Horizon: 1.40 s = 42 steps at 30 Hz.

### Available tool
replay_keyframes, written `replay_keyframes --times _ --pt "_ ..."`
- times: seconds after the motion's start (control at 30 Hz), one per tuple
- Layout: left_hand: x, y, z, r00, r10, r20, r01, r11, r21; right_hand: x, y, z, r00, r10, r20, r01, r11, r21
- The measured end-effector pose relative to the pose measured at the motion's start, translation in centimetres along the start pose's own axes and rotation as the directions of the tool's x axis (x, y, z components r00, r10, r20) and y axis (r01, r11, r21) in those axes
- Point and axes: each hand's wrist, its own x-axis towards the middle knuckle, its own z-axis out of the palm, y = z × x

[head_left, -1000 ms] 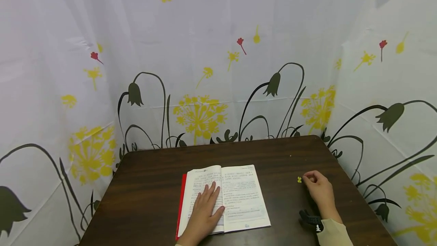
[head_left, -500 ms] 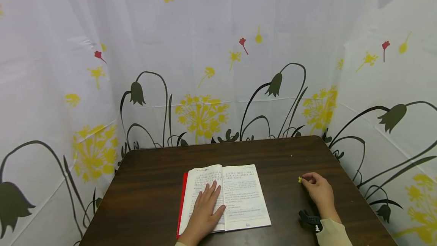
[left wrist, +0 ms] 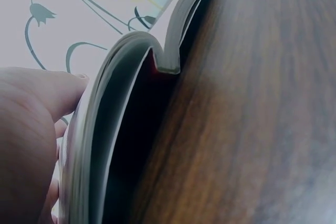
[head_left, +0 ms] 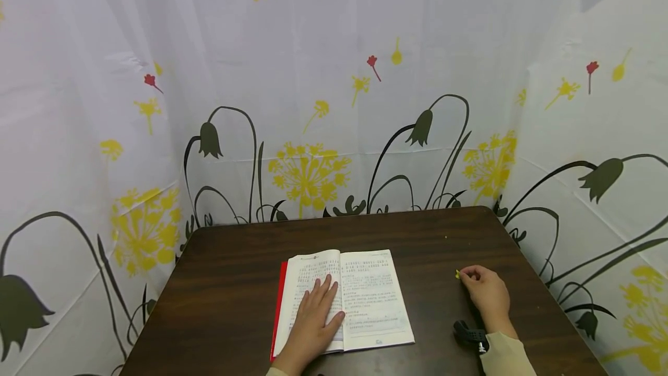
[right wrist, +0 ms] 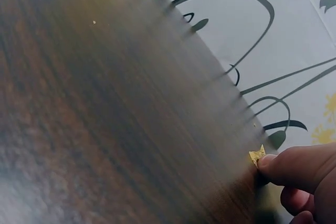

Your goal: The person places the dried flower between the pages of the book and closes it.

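An open book (head_left: 373, 300) with printed pages and a red cover edge lies on the dark wooden table. My left hand (head_left: 313, 321) rests flat on its left page, fingers spread. In the left wrist view, the thumb of that hand lies against the curved edge of the book's pages (left wrist: 100, 108). To the right of the book, my right hand (head_left: 486, 295) pinches a small yellow piece (right wrist: 256, 156) with pointed corners between thumb and fingers, close over the tabletop. Part of this piece is hidden behind the thumb.
The brown table (head_left: 235, 283) ends at a white curtain (head_left: 323, 74) printed with flowers along the back and sides. A black strap (head_left: 469, 332) sits at the right wrist. Tiny pale specks (right wrist: 94, 22) dot the tabletop.
One second ago the yellow piece lay beside the right fingertips; those fingers have since closed on it. The left hand stays on the page. The head view has shifted slightly.
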Motion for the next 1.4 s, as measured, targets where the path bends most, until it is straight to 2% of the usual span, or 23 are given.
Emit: replay_keyframes --times 0.83,0.97,1.17,1.4 --pt "0.1 0.0 -0.1 1.0 0.007 -0.003 -0.007 1.0 0.0 -0.5 -0.2 0.3 1.0 0.009 -0.03 -0.007 0.998 0.056" --pt "0.0 0.0 -0.1 1.0 0.007 0.001 -0.007 1.0 0.0 -1.1 -1.4 1.1 0.998 -0.028 -0.055 0.036 0.987 0.157" --pt "0.2 0.1 -0.2 1.0 0.01 -0.001 -0.01 1.0 0.006 -1.8 -4.4 3.7 0.984 -0.172 -0.054 0.18 0.949 0.257" --pt "0.0 0.0 -0.1 1.0 0.004 -0.001 -0.004 1.0 0.007 -3.6 -7.5 6.2 0.975 -0.222 0.019 0.201 0.91 0.363"
